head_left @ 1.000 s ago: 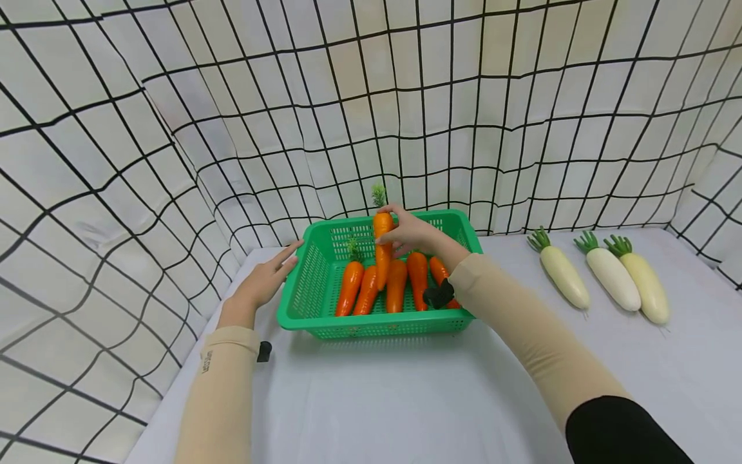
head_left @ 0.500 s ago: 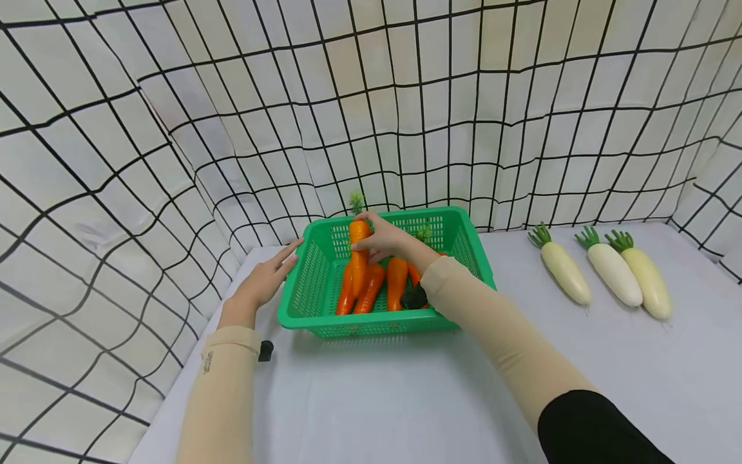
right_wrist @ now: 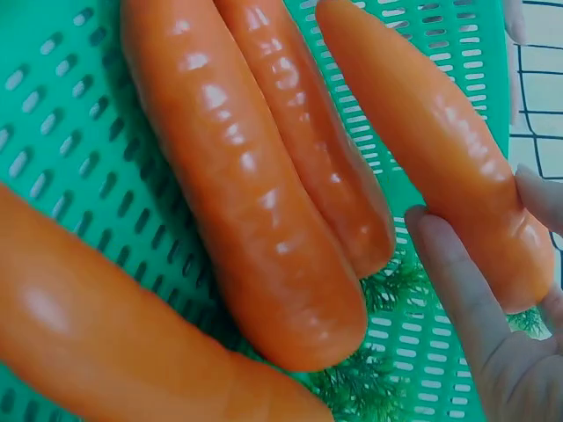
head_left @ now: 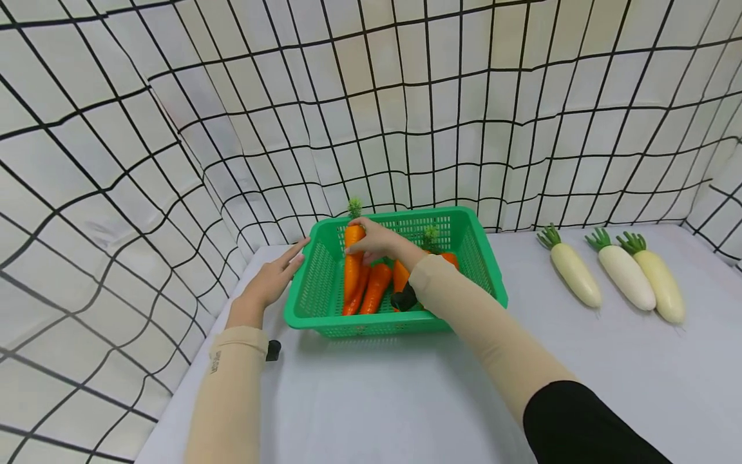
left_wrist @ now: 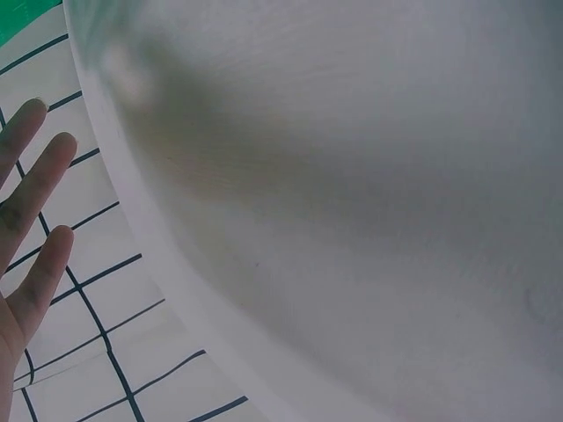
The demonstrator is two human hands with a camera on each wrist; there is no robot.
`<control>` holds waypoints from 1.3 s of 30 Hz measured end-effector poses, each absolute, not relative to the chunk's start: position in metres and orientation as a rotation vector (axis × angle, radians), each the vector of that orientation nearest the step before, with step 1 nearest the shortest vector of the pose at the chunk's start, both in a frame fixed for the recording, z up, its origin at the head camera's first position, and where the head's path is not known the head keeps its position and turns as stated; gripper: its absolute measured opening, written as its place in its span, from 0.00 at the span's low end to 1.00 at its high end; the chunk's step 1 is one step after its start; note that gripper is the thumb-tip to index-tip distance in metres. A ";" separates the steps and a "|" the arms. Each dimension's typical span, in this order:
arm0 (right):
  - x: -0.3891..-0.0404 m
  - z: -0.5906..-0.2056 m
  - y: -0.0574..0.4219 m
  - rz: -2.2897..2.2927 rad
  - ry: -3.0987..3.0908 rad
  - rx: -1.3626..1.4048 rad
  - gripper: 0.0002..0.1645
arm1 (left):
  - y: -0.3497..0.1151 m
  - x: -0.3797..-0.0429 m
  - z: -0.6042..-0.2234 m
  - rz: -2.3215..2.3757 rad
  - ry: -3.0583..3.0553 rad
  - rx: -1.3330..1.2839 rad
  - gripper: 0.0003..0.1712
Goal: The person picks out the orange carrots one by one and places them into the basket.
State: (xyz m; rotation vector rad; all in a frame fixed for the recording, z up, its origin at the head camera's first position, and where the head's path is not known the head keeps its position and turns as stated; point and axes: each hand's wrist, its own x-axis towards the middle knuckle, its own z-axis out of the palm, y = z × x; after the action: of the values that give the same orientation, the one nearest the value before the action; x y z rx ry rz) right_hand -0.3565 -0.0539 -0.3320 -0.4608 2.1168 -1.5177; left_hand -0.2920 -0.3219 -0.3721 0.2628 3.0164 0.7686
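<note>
My right hand (head_left: 375, 241) pinches an orange carrot (head_left: 351, 267) near its leafy top, between thumb and fingers. The carrot stands nearly upright over the left end of a green plastic basket (head_left: 348, 330), its green tuft poking above the back rim. In the right wrist view, thumb and fingers sit on either side of the held carrot (right_wrist: 440, 132). Several other carrots (head_left: 377, 287) lie in the basket, some partly behind my right forearm. My left hand (head_left: 271, 278) has its fingers spread, fingertips right at the basket's left rim. The left wrist view shows those fingers (left_wrist: 40, 189) straight.
Three pale radishes with green tops, among them a white radish (head_left: 627, 277), lie on the white tabletop (head_left: 359, 399) to the right. A black grid net (head_left: 429, 129) over white cloth rises behind the basket and along the left side.
My right hand has carried the carrot leftward across the basket, from above the middle carrots to the left end. My left hand stays at the left rim.
</note>
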 end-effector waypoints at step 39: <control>-0.357 -0.348 -0.068 -0.451 2.589 -0.968 0.21 | -0.320 -0.289 -0.369 0.787 3.009 0.211 0.38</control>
State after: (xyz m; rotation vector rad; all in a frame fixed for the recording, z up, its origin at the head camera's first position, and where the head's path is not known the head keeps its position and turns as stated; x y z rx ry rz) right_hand -0.3574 -0.0681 -0.3479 -0.9681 2.5889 -0.4513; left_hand -0.2893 -0.3203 -0.3694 0.2107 3.0095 0.7873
